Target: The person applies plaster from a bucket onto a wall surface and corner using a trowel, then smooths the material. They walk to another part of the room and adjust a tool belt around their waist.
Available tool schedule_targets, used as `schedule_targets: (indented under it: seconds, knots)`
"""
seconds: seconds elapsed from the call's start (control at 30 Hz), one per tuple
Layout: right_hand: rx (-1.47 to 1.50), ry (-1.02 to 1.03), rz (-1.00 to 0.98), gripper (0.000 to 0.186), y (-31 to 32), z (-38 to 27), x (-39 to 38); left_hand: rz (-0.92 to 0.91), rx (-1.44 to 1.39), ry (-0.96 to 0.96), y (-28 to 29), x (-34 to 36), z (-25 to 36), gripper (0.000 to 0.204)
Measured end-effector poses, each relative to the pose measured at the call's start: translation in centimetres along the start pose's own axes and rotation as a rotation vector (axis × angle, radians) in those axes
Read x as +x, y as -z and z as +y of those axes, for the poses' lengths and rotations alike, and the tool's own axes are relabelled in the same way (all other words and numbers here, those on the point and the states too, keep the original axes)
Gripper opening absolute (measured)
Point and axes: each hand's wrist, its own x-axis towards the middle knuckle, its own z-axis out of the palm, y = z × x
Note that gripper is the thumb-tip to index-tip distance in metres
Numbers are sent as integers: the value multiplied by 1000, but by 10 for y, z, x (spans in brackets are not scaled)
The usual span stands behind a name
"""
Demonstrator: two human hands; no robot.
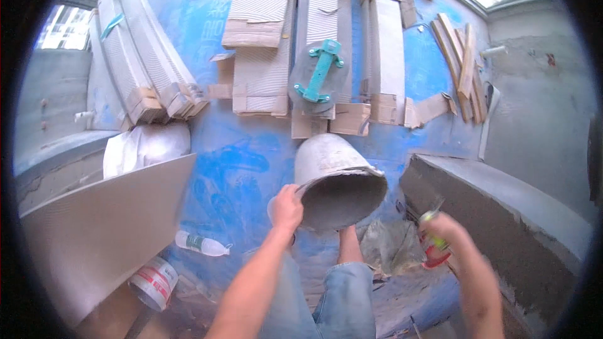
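A grey mortar-stained bucket (330,156) lies tilted in front of me, its dark mouth toward my legs. My left hand (288,209) is closed round the left side of its rim. Off to the right of the bucket, my right hand (450,228) is closed on the yellow-green handle of a hand tool (429,216). A thin blade-like end points up from that handle, too blurred to name its kind. Below the bucket's right side sits a crumpled, dirty grey bag (392,246). Something red (436,256) shows just under my right hand.
Cardboard-wrapped tile stacks (260,81) line the far side, one bearing a turquoise tool (320,72). A large panel (119,220), plastic bottle (202,243) and white pail (154,282) stand or lie left. Rightward are a cement ledge (502,213) and wooden strips (466,63).
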Motion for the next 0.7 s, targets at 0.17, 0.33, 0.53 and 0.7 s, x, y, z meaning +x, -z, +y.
schedule_targets:
  seconds: [0.17, 0.33, 0.53, 0.7]
  knots:
    - [138, -121, 21, 39, -141, 61, -33, 80, 86, -103, 80, -34, -25, 18]
    - [269, 7, 497, 46, -233, 94, 21, 160, 95, 131, 173, -30, -98, 24]
    - [522, 56, 636, 52, -219, 111, 140, 119, -101, 424, 236, -11, -176, 42]
    - [527, 141, 623, 45, -175, 104, 197, 109, -403, 554, 245, -33, -227, 51]
